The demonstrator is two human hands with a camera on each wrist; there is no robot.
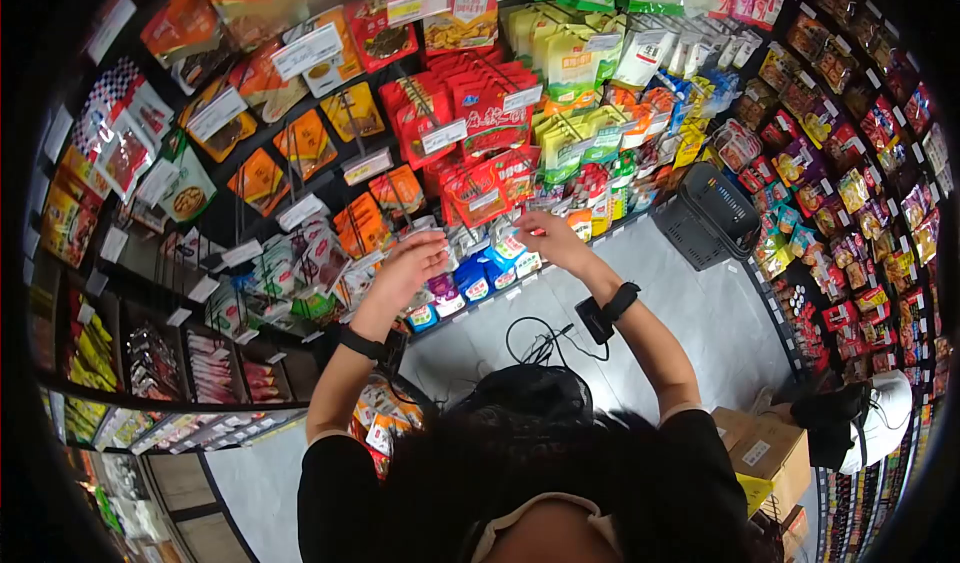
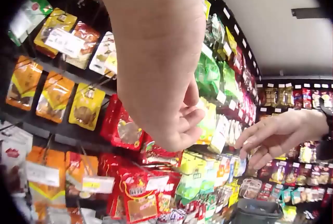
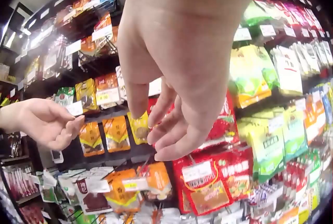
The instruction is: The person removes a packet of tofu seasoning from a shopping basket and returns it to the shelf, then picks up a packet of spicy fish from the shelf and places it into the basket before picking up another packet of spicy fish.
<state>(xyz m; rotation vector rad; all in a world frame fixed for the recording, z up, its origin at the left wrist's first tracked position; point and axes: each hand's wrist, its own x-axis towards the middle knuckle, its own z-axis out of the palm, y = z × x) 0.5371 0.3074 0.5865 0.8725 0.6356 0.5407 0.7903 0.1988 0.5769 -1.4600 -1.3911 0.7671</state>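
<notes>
Red packets (image 1: 487, 191) hang on the rack ahead of the left-hand grip (image 1: 405, 271) and right-hand grip (image 1: 560, 243), both released, fingers loosely bent, the two held apart. Black straps (image 1: 627, 299) circle the wrists. Orange packets (image 1: 363, 225) hang left of the red ones, yellow-green packets (image 1: 565, 148) to their right; blue packets (image 1: 498, 268) sit low, near the floor (image 1: 640, 303). Farther right stands a dark basket (image 1: 688, 240). Near the person's right elbow, farther back, is a cardboard box (image 1: 782, 455).
</notes>
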